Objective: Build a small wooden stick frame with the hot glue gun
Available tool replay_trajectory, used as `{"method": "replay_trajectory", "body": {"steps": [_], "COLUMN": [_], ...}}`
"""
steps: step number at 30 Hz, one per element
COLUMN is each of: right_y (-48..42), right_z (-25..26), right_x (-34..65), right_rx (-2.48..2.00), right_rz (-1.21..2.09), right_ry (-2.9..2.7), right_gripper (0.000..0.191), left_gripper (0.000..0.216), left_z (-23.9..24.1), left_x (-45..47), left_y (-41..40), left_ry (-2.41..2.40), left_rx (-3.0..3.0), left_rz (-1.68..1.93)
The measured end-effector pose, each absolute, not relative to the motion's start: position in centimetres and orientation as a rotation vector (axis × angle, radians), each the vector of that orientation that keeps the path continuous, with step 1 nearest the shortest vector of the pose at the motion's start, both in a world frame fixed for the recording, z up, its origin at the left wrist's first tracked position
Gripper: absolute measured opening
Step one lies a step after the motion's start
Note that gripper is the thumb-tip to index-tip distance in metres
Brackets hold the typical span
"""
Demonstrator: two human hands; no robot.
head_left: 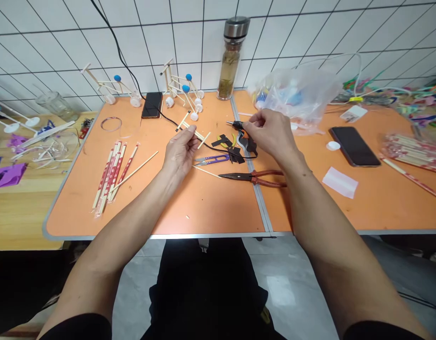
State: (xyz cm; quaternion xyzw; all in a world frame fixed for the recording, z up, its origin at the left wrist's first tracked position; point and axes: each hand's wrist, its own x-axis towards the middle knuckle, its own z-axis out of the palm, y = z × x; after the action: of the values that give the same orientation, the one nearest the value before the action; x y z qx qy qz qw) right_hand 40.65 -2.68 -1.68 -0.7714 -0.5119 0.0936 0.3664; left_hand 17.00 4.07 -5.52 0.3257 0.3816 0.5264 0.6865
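Note:
Between the fingertips and thumb of my left hand (182,148) is a small frame of wooden sticks (184,123), with dark bits at its far ends. My right hand (272,132) is closed on a black and orange corded tool with a pointed tip, which looks like a hot glue gun (251,141); the fingers hide part of it. Below the hands lie purple-handled thread snips (216,159), black strips (235,155) and yellow-handled pliers (223,138). Nearer me are red-handled long-nose pliers (255,177) and a loose thin stick (207,171).
Wrapped chopsticks (113,172) lie at left. Stick models with blue balls (182,89), a phone (152,105) and a tall bottle (232,61) stand along the wall. A plastic bag (296,97) and another phone (354,146) are at right. A black cable (164,115) crosses the table.

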Motion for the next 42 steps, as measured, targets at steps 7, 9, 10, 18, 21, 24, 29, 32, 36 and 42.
{"method": "replay_trajectory", "body": {"steps": [7,9,10,18,21,24,29,32,36,42], "right_y": [-3.0,-3.0,-3.0,-3.1,-3.1,-3.1,-3.0,-2.8,-2.6,-2.3], "right_z": [-2.9,-3.2,-3.3,-3.2,-3.3,-3.5,-2.5,-1.7,-2.1,-3.3], "right_x": [35.0,34.2,34.0,33.5,33.6,33.4,34.5,37.6,42.0,42.5], "right_rx": [-1.301,-1.276,-1.284,-1.347,-1.329,-1.324,-1.407,-1.66,-2.109,-2.387], "right_rz": [1.118,1.126,1.112,1.03,1.009,1.006,0.988,0.645,0.212,0.337], "right_ry": [-1.302,-1.285,-1.277,-1.293,-1.288,-1.285,-1.369,-1.342,-1.285,-1.321], "right_gripper": [0.044,0.043,0.041,0.022,0.02,0.021,0.027,0.019,0.019,0.048], "left_gripper": [0.028,0.027,0.026,0.031,0.032,0.035,0.032,0.031,0.034,0.035], "left_z": [-5.0,-4.8,-4.8,-5.0,-5.2,-5.3,-5.2,-5.0,-4.7,-4.8], "left_x": [17.3,17.5,17.6,18.3,18.3,18.3,18.1,17.8,17.5,17.2], "left_y": [3.2,2.8,2.6,1.5,1.3,1.1,1.4,2.0,2.6,3.2], "left_ry": [0.834,0.818,0.812,0.788,0.764,0.802,0.847,0.842,0.817,0.818], "left_rx": [0.731,0.72,0.714,0.753,0.799,0.869,0.901,0.849,0.806,0.804], "left_rz": [1.132,1.122,1.116,1.092,1.095,1.094,1.123,1.152,1.179,1.212]}}
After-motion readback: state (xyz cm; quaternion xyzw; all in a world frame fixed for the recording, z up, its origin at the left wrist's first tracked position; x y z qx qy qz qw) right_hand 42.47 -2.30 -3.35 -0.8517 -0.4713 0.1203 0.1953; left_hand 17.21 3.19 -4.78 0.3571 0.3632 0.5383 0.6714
